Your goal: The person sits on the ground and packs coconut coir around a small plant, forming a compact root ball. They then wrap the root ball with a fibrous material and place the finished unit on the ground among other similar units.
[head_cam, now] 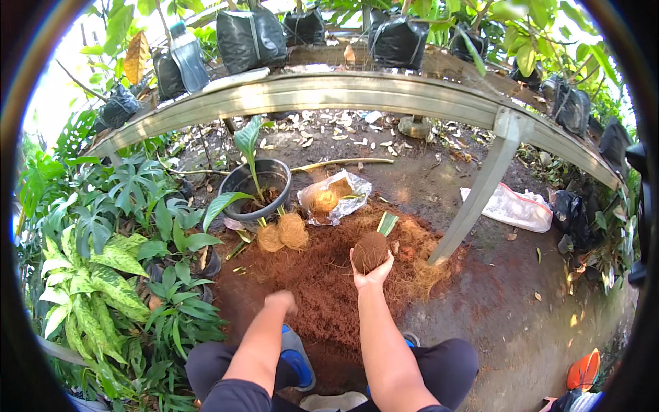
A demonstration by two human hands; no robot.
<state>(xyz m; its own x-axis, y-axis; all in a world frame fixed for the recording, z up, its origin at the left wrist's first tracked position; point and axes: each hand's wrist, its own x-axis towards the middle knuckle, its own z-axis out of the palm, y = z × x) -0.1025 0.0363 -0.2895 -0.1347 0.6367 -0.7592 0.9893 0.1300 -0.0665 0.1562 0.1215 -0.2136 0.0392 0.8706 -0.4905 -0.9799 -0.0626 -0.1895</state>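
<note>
My right hand (373, 275) holds a round ball of brown coir (370, 252) from below, above a heap of reddish coir (329, 304). A cut green leaf piece (387, 224) stands up at the ball's top. To the left, my left hand (282, 302) is over the heap's near left edge, blurred, its fingers too unclear to read. Beyond it two tan fibre-wrapped balls (282, 233) touch each other beside a black plastic pot (280, 198) with a leafy plant. A clear plastic bag (355, 198) of coir fibre lies behind the heap.
A pale bench rail (329, 95) crosses ahead, with black plant bags (250, 38) on the bench; its slanted leg (473, 206) stands right of the heap. Leafy plants (98, 288) crowd the left. A whitish bag (509, 207) and an orange object (583, 371) lie at right.
</note>
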